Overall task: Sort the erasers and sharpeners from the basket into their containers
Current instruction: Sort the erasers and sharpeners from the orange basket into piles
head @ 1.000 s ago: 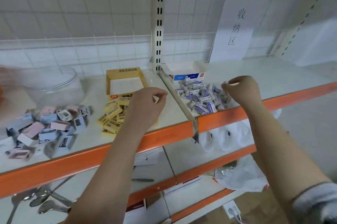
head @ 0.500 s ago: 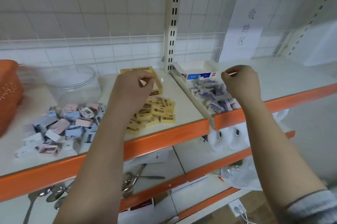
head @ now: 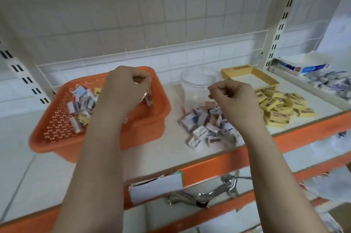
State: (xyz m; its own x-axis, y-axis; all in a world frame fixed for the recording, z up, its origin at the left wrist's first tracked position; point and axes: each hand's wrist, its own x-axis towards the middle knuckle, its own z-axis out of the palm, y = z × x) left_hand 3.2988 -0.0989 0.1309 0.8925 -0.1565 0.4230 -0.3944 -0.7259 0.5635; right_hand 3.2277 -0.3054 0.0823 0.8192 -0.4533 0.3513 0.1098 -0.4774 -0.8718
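An orange perforated basket point(head: 57, 128) stands on the left of the shelf with mixed small erasers and sharpeners point(head: 81, 103) inside. My left hand point(head: 125, 88) hovers over the basket with fingers curled, and a small pink-grey piece point(head: 147, 98) hangs from its fingertips. My right hand point(head: 233, 98) is a curled fist above a loose pile of pastel sharpeners point(head: 207, 124); nothing shows in it. Behind that pile stands a clear plastic jar point(head: 197, 82). Yellow erasers point(head: 281, 107) lie before a yellow box point(head: 235, 68). Blue-white erasers point(head: 330, 80) lie by a blue-white box point(head: 303, 67).
The shelf has an orange front edge point(head: 209, 164) and a wire grid back. A slotted upright post point(head: 281, 18) divides the two bays. On the lower shelf lie metal spoons point(head: 209, 194), and a white label point(head: 155, 187) hangs from the edge.
The view has swung left. My left hand moved from the yellow erasers to the basket; my right hand moved from the blue-white erasers to above the sharpener pile.
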